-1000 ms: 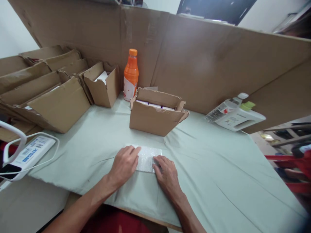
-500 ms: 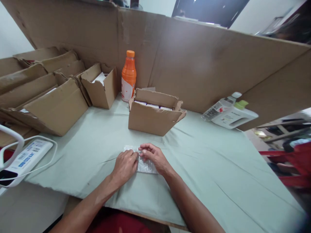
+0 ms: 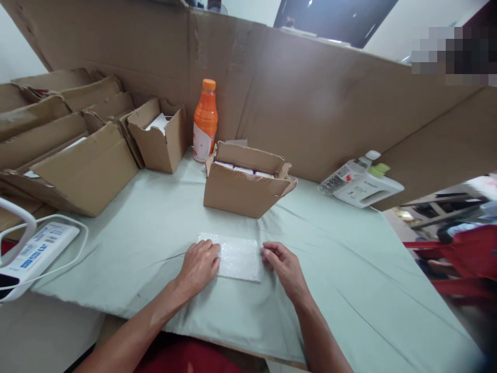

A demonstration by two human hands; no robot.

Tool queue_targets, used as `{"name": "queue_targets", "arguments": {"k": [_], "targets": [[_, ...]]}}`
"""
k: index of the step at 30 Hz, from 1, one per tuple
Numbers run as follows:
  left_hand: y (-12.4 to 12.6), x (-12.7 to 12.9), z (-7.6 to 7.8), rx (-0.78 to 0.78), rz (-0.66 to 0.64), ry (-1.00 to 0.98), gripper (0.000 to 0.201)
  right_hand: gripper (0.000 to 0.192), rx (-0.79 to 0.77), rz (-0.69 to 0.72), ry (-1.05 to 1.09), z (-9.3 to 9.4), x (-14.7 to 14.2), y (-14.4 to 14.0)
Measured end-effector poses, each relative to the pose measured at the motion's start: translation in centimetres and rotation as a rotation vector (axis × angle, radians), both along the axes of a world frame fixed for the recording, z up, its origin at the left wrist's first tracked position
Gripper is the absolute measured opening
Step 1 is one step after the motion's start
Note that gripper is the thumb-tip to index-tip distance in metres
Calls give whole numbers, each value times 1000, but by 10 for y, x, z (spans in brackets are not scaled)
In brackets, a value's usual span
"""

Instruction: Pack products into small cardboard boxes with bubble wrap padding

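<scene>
Bubble wrap (image 3: 236, 257) lies flat on the green-clothed bench (image 3: 349, 290) in the head view, just in front of an open carton (image 3: 246, 187). Left hand (image 3: 199, 267) rests on the sheet's left edge, its fingers flat and spread, pinning it without gripping. Right hand (image 3: 282, 263) sits just beside the right edge, its fingers loosely curled and holding nothing. Judging by this, the sheet is laid out and smoothed; nothing lies on it yet, so any wrapping remains to do.
</scene>
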State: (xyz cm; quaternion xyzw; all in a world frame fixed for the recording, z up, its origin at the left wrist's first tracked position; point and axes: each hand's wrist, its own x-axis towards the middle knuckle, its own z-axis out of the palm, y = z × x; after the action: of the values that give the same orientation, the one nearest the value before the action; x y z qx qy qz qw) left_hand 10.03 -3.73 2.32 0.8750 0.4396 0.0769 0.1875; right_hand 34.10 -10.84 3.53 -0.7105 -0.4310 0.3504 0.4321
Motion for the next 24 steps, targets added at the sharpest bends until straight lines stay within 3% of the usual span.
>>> {"name": "queue_targets", "arguments": {"k": [3, 5, 11, 16, 18, 21, 24], "targets": [[0, 0, -3, 10, 12, -37, 18, 21, -6, 9, -394, -2, -1, 1], [-1, 0, -6, 24, 21, -72, 18, 17, -8, 31, -491, -5, -8, 6], [-8, -7, -14, 71, 98, -275, 22, 18, 111, 57, -432, -8, -26, 13], [-3, -23, -20, 98, 336, -512, 43, 22, 320, -20, -247, -7, -20, -2], [4, -25, -20, -33, 423, -657, 60, 23, 407, -24, -189, -7, -18, -6], [14, -22, -14, -379, 479, -813, 83, 21, 487, 30, -156, -7, -17, -9], [19, -17, -6, -617, 420, -828, 82, 19, 515, 58, -147, -6, -14, -10]]}}
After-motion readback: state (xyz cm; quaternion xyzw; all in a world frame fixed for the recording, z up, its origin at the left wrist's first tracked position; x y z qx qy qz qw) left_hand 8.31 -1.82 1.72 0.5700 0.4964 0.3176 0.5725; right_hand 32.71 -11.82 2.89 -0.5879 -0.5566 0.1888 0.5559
